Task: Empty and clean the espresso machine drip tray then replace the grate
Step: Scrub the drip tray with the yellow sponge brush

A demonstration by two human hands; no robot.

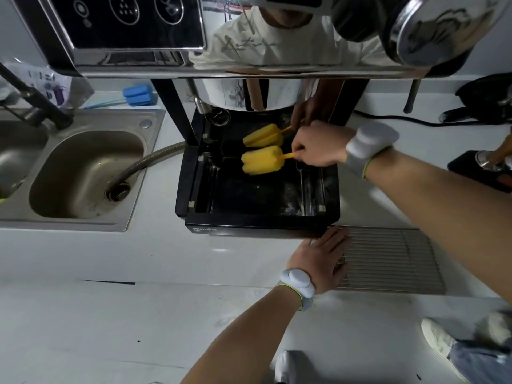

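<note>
A kitchen or coffee corner: steel sink (83, 173) sunk in a white table (110, 314), chrome espresso machine (277, 37) alongside.

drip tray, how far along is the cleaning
Done: the grate is off and lies on the counter in front of the machine, the left hand flat on its edge. In hand: the right hand holds a yellow sponge brush inside the open drip tray. Left: finish the scrub, then replace the grate.
</note>
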